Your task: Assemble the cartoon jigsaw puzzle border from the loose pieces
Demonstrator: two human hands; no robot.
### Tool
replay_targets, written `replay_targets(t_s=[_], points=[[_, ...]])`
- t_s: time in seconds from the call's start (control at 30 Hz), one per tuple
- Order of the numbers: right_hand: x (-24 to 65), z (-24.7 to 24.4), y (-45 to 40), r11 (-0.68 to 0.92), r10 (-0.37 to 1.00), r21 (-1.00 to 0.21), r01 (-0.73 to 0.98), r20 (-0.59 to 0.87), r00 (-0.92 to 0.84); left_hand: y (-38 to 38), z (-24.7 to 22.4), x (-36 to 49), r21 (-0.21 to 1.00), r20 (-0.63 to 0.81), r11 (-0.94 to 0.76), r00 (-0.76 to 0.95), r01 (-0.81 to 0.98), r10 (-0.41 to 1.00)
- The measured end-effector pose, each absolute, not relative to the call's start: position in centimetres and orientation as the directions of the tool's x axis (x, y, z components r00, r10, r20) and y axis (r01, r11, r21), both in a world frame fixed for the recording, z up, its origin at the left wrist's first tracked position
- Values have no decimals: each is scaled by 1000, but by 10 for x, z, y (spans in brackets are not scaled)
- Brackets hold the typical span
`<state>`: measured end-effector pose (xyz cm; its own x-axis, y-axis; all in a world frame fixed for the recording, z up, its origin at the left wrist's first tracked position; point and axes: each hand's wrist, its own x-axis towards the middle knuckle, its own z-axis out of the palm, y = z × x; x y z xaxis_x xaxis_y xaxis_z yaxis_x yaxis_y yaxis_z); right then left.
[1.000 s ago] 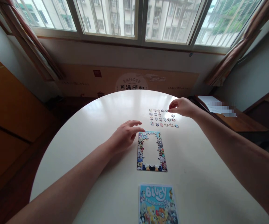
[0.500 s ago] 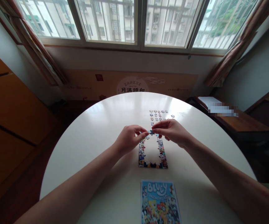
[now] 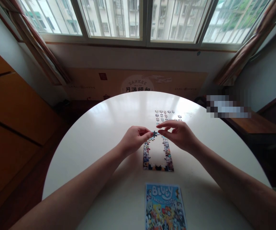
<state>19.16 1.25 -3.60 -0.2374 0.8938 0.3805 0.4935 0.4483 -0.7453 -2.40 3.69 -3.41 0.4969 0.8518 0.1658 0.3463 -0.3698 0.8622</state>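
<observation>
Between the fingertips of my left hand (image 3: 136,139) is a dark puzzle piece (image 3: 154,134), held above the top of a puzzle frame. My right hand (image 3: 178,133) is just right of the piece, thumb and fingers apart, holding nothing. Below both hands, the joined puzzle border (image 3: 146,157) forms an upright rectangle around bare white tabletop; its upper edge is partly hidden by the hands. Loose puzzle pieces (image 3: 161,115) lie in rows beyond my right hand, some of them covered by it.
A colourful picture sheet marked "Bluey" (image 3: 165,207) lies near me on the round white table (image 3: 80,153). Behind the table are a printed board (image 3: 85,81) and windows. A wooden bench (image 3: 255,123) stands at the right, orange cabinets (image 3: 8,121) at the left.
My right hand's fingers have opened away from the dark piece, which stays in my left fingertips. The whole view has shifted slightly.
</observation>
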Motion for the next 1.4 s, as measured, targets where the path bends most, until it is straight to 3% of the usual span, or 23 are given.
replay_targets(t_s=[0.13,0.23,0.53,0.7,0.8,1.0,1.4], points=[[192,-33,4,592,791,-443,673,481,-379,38,-38,-22,865,162,-357,479,351,863],[191,-34,0,591,784,-356,724,463,-413,39,-41,-21,866,161,-354,474,353,866],[188,-35,-2,553,812,-364,749,439,-385,39,-43,-20,839,153,-382,505,389,849],[198,-39,6,535,820,-368,761,445,-361,43,-43,-25,608,339,-584,489,539,804],[207,-46,12,518,838,-416,748,423,-345,47,-46,-30,492,400,-683,557,540,728],[213,-59,21,533,839,-438,724,387,-383,49,-54,-32,421,398,-767,661,484,636],[205,-62,23,576,814,-393,716,356,-459,50,-57,-31,325,352,-802,723,501,595]])
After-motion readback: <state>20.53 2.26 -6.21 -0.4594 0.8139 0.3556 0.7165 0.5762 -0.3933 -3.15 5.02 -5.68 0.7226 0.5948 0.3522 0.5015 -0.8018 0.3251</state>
